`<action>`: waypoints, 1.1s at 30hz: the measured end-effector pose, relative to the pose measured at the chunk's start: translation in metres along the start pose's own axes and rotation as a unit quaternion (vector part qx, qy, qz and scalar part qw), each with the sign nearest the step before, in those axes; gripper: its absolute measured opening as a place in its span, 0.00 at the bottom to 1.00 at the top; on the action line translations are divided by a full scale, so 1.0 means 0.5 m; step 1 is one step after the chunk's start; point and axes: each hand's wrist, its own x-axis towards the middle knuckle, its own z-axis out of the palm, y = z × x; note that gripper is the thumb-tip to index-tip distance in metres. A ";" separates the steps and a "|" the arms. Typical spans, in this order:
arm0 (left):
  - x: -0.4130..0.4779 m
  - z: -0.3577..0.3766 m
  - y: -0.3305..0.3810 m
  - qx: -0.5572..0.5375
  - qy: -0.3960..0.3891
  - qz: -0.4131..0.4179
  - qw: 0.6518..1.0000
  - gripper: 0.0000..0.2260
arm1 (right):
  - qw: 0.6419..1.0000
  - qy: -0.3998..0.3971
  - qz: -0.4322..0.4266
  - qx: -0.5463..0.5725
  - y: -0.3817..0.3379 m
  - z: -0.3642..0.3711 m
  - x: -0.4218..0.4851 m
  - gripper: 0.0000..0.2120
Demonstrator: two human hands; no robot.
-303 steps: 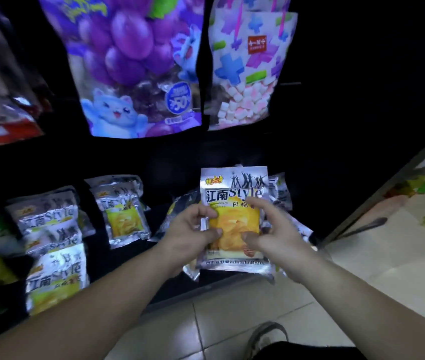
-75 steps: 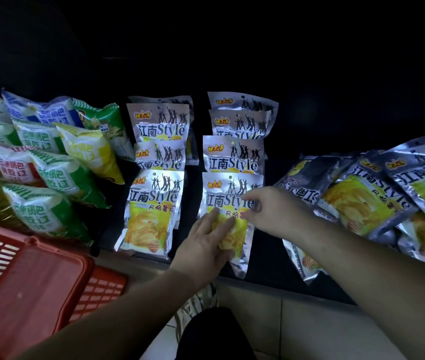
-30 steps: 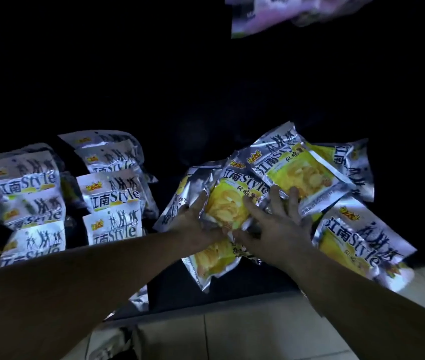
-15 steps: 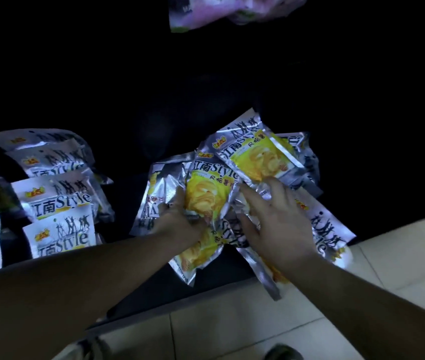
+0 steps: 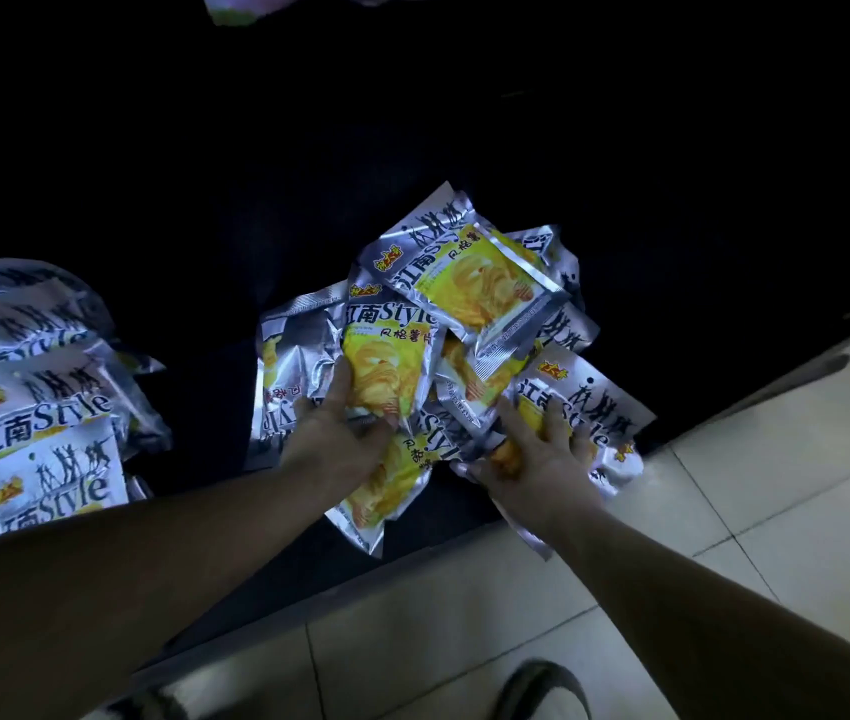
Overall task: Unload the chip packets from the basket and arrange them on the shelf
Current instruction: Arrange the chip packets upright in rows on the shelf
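Foil-packet rows (image 5: pixel 43 407) lie tidy left of the heap (image 5: pixel 469 283), not yet sorted; left hand (image 5: pixel 340 444) pinches one packet (image 5: pixel 386 366); right hand (image 5: pixel 537 465): grip unclear.

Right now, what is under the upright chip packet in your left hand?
Under the upright chip packet, an upside-down chip packet pokes out below and a crumpled silver packet at its left. The left hand and the packet itself hide anything else beneath.
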 end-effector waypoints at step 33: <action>-0.021 -0.123 0.015 0.061 0.012 0.103 0.993 0.40 | 0.994 0.058 -0.028 -0.091 -0.174 -0.089 -0.013 0.34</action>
